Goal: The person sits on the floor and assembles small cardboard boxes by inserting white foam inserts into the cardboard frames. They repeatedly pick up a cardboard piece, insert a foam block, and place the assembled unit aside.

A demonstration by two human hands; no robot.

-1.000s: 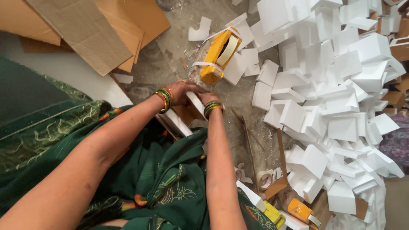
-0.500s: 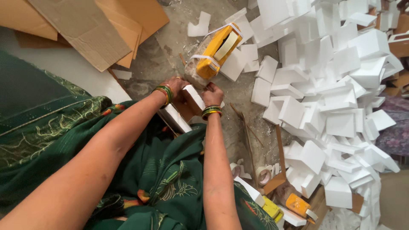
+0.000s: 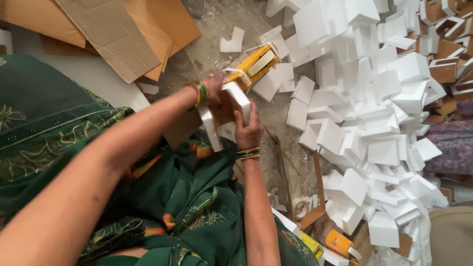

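Nearest me, my right hand [image 3: 249, 130] has its fingers [image 3: 253, 112] curled shut around a white foam piece [image 3: 238, 101], pressing it against a brown cardboard box. My left hand [image 3: 214, 88] grips the same bundle from the other side, with a second foam strip [image 3: 210, 129] hanging just below those fingers. I judge I'm fitting foam padding onto the box. Just beyond the fingers lies a yellow packaged box [image 3: 253, 64]; farther right, the foam pile [image 3: 384, 123] covers the floor [image 3: 217, 24].
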